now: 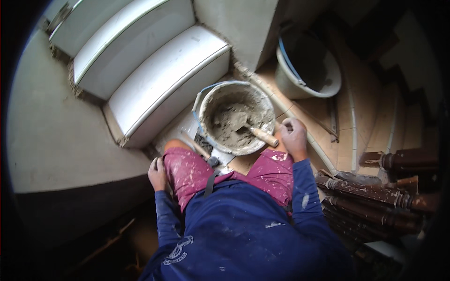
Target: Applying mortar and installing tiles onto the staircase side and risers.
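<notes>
A pale bucket (204, 126) with a blue handle holds wet grey mortar (229, 126), with a wooden-handled trowel (265, 137) resting in it. My right hand (294, 136) is beside my right knee, right of the trowel handle, fingers curled; any contents are hidden. My left hand (157, 172) is beside my left knee (176, 154), fingers curled and palm hidden. Left of the bucket lies a wooden-handled tool (201, 151) with a dark rounded head.
White curved steps (164, 70) climb at upper left beside a plastered wall (56, 136). A second bucket (288, 79) stands at upper right on the tiled floor. Tiled winder steps (375, 131) curve away on the right, near dark, paint-splattered wooden balusters (365, 192).
</notes>
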Motion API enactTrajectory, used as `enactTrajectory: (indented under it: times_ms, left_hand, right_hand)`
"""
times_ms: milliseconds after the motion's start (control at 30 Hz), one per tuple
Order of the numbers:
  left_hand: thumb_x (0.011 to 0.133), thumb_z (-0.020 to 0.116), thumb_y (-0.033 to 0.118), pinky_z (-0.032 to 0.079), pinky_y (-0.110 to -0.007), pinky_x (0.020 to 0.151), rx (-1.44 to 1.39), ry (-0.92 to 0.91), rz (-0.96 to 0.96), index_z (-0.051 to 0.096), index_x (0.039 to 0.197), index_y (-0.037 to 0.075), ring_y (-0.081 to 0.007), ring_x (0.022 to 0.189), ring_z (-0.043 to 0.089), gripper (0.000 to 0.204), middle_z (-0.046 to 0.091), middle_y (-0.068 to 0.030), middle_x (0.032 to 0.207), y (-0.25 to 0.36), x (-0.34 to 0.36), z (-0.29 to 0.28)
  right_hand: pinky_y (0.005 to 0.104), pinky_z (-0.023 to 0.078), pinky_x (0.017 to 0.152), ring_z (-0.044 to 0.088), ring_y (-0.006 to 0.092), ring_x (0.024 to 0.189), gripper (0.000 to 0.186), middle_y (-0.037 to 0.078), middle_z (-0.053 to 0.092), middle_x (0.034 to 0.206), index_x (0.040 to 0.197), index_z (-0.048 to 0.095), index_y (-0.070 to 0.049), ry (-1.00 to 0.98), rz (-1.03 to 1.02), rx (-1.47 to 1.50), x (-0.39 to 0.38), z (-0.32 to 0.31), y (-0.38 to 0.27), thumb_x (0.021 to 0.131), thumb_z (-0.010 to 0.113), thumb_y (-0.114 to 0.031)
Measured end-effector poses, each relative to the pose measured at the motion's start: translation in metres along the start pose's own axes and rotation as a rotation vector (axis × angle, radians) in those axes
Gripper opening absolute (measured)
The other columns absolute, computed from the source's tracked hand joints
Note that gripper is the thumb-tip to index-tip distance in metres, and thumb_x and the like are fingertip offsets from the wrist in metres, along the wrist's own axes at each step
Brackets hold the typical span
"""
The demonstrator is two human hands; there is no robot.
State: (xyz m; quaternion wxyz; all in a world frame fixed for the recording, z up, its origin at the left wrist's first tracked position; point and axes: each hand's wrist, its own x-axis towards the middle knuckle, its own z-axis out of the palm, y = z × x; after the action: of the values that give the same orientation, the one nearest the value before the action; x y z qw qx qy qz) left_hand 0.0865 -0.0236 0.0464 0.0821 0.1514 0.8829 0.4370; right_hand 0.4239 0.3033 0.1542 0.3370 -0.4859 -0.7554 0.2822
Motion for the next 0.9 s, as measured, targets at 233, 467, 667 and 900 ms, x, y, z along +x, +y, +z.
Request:
enactTrajectory:
  times_ms: [233, 467, 667, 900]
  left_hand:
    - [0.089, 0.060, 0.022, 0.046, -0.036, 0.093, -0.040, -0.021, 0.110, 0.062, 0.113, -0.003, -0.0302, 0.105, 0.062, 0.035, 0.065, -0.0212, 0.110, 0.042, 0.007, 0.001]
    - [0.088, 0.060, 0.020, 0.049, -0.032, 0.088, -0.278, 0.035, 0.120, 0.063, 0.112, -0.003, -0.0252, 0.099, 0.065, 0.034, 0.067, -0.0200, 0.106, 0.094, 0.048, -0.005]
    - [0.088, 0.060, 0.027, 0.046, -0.035, 0.094, -0.170, 0.095, 0.167, 0.062, 0.111, -0.006, -0.0321, 0.106, 0.062, 0.040, 0.064, -0.0241, 0.110, 0.107, 0.086, -0.019]
    - [0.092, 0.059, 0.023, 0.049, -0.028, 0.085, -0.237, 0.036, 0.133, 0.060, 0.117, -0.005, -0.0170, 0.092, 0.064, 0.038, 0.068, -0.0139, 0.103, 0.117, 0.122, -0.024]
  right_hand:
    - [0.0316, 0.050, 0.064, 0.063, 0.0186, 0.067, 0.008, 0.011, 0.062, 0.073, 0.086, 0.059, -0.001, -0.137, 0.025, 0.102, -0.003, 0.024, 0.007, 0.081, 0.063, -0.005]
    - [0.0320, 0.046, 0.060, 0.056, 0.0171, 0.060, 0.012, 0.010, 0.057, 0.065, 0.076, 0.056, 0.000, -0.100, -0.129, 0.145, 0.004, 0.036, -0.002, 0.082, 0.065, -0.006]
    - [0.0279, 0.043, 0.060, 0.051, 0.0136, 0.060, 0.018, 0.008, 0.059, 0.072, 0.067, 0.053, -0.001, -0.074, -0.285, 0.199, 0.028, 0.022, -0.035, 0.079, 0.067, -0.001]
    - [0.0262, 0.044, 0.059, 0.055, 0.0130, 0.061, 0.012, 0.007, 0.061, 0.074, 0.081, 0.057, 0.000, -0.227, -0.200, 0.228, 0.077, 0.053, -0.085, 0.079, 0.068, -0.004]
